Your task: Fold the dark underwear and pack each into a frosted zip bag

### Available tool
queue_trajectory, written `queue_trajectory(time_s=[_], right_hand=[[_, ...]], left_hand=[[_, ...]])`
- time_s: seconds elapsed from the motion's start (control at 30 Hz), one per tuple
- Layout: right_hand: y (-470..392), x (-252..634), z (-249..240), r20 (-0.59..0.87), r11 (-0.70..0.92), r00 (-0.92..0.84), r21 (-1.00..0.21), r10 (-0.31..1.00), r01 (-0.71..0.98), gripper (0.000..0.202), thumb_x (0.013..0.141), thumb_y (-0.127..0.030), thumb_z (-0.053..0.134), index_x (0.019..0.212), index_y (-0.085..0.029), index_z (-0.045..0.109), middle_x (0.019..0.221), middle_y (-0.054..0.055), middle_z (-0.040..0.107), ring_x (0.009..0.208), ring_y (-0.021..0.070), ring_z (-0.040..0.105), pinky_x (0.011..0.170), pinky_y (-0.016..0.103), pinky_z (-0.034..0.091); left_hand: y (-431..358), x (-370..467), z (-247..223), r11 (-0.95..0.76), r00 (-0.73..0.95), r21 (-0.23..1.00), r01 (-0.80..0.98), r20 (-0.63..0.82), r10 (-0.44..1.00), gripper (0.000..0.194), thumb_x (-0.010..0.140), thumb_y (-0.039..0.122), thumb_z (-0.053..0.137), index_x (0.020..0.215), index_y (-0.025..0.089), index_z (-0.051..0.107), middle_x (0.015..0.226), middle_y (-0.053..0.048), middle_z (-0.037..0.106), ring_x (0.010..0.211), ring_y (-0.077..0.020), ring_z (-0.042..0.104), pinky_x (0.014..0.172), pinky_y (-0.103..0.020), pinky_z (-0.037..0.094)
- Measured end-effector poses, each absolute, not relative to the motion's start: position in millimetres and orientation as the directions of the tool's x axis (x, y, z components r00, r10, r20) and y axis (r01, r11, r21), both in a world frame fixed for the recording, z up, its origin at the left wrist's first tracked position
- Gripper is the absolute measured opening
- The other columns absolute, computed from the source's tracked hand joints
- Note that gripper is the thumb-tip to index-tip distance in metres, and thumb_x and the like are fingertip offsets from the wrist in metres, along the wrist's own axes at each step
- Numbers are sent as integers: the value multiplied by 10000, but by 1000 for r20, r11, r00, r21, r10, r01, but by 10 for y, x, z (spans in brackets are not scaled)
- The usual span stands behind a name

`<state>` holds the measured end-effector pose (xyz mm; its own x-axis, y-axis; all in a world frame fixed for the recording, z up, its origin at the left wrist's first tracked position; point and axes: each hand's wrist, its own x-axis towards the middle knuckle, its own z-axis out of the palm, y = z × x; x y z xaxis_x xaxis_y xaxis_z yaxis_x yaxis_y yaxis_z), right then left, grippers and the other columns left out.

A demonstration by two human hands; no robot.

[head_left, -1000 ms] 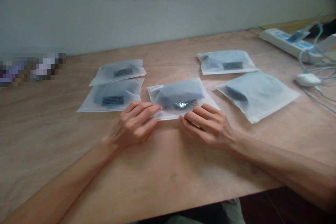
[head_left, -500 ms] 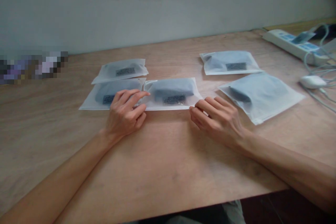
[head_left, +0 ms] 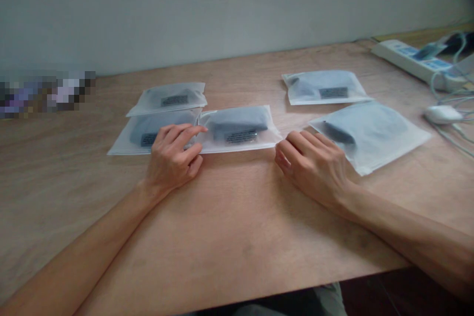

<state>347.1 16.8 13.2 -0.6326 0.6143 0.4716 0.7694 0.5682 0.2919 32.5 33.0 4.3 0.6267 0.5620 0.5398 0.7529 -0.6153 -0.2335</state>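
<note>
Several frosted pouches with dark contents lie flat on the wooden table [head_left: 229, 237]. My left hand [head_left: 174, 155] rests where the front left pouch [head_left: 138, 133] meets the middle pouch [head_left: 237, 131], its fingers apart and nothing gripped. At the right front corner of the middle pouch is my right hand [head_left: 311, 165], fingers curled together; what they hold, if anything, is hidden. Behind the front left pouch, another pouch [head_left: 170, 96] overlaps its back edge. On the right lie a back pouch [head_left: 322, 86] and a larger tilted one [head_left: 374, 133].
A white power strip [head_left: 411, 61] with plugs and cables stands at the back right, with a white adapter [head_left: 442, 114] in front of it. A pale wall [head_left: 229, 15] rises behind the table. Blurred-out items [head_left: 44, 96] sit at the far left.
The middle pouch has shifted slightly left and its right side has turned a little away. My left hand has moved slightly left, my right hand slightly right.
</note>
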Motion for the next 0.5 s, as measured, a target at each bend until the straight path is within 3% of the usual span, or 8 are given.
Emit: queue_trajectory(time_s=[0.2, 0.3, 0.4, 0.5], right_hand=[[183, 3471, 111, 481, 545, -615, 294, 625, 785, 131, 839, -90, 593, 768, -198, 578, 782, 40, 597, 738, 204, 510, 687, 331, 367], [202, 3461, 85, 514, 565, -591, 228, 622, 793, 109, 833, -85, 581, 788, -183, 587, 836, 53, 616, 757, 191, 526, 667, 315, 378], [193, 3423, 34, 571, 618, -568, 129, 593, 776, 132, 852, -86, 565, 760, -181, 560, 783, 35, 581, 666, 148, 479, 577, 289, 348], [155, 3371, -23, 611, 698, -597, 99, 520, 710, 175, 876, -83, 555, 740, -190, 530, 733, 13, 543, 625, 129, 439, 547, 270, 335]], left_hand=[[327, 314, 39, -608, 624, -237, 758, 534, 571, 137, 777, 116, 626, 663, 185, 594, 1226, -67, 724, 1046, -312, 669, 882, -479, 521], [293, 377, 49, -568, 578, -200, 798, 521, 628, 64, 736, 139, 643, 703, 181, 608, 1255, -98, 698, 1096, -348, 652, 917, -509, 524], [247, 515, 51, -497, 489, -135, 857, 514, 704, 126, 755, 225, 672, 852, 147, 649, 1297, -185, 639, 1193, -402, 602, 1038, -583, 485], [213, 648, 34, -568, 520, -80, 819, 521, 677, 110, 837, 184, 621, 927, 124, 642, 1385, -220, 581, 1329, -363, 541, 1168, -568, 410]])
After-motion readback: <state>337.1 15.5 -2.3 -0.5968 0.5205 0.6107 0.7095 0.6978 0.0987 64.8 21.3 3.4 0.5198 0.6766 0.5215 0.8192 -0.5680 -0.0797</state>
